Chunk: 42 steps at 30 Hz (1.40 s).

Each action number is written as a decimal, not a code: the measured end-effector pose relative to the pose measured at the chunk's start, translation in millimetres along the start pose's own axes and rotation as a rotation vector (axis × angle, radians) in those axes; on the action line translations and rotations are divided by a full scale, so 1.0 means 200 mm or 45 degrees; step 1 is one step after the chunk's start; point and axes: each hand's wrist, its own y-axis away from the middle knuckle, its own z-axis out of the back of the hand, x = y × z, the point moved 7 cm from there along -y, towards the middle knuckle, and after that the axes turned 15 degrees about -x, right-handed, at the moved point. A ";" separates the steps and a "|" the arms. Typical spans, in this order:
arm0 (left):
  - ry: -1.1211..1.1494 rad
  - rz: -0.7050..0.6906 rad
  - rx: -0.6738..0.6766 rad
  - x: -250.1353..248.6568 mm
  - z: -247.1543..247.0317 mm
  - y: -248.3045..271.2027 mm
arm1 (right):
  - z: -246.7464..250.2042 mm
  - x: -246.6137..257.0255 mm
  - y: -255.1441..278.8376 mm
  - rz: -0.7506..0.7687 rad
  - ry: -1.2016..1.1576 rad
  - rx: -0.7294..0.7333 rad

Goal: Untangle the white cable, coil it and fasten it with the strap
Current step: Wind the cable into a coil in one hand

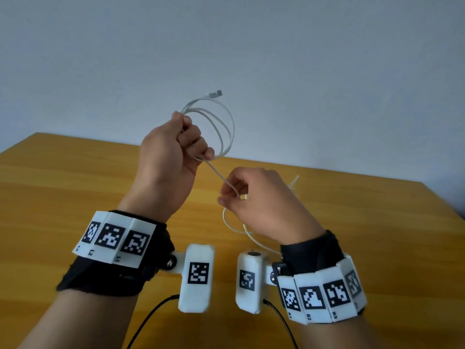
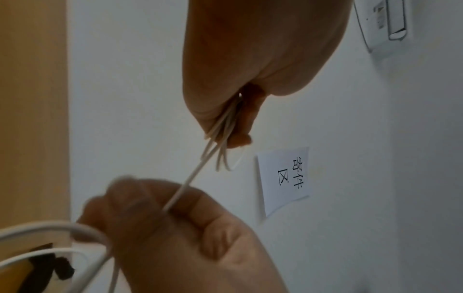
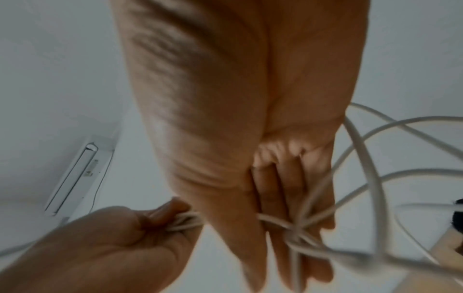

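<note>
My left hand [image 1: 193, 142] is raised above the table and grips several loops of the white cable [image 1: 222, 127] as a coil, with the USB plug [image 1: 215, 94] sticking out at the top. One strand runs down and to the right to my right hand [image 1: 232, 195], which pinches it between thumb and fingers. The loose rest of the cable hangs below that hand towards the wrist. In the left wrist view the strands [image 2: 223, 128] leave my left fist. A white strap [image 1: 294, 183] lies on the table, partly hidden behind my right hand.
A wooden table [image 1: 63, 185] stretches under both hands, with a plain pale wall behind it. Black leads [image 1: 151, 318] run from the wrist cameras near its front edge. A paper note [image 2: 283, 182] and a white wall unit [image 3: 77, 174] are on the wall.
</note>
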 end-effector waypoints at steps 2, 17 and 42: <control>0.058 -0.009 0.009 -0.02 0.01 -0.01 | -0.02 -0.04 -0.01 -0.009 0.082 0.012; -0.227 -0.523 -0.292 -0.19 0.13 -0.01 | 0.16 -0.25 -0.03 -0.191 -0.053 -0.215; -1.194 -0.820 -0.146 -0.03 -0.02 0.06 | 0.16 -0.12 -0.05 -0.244 -0.429 -0.342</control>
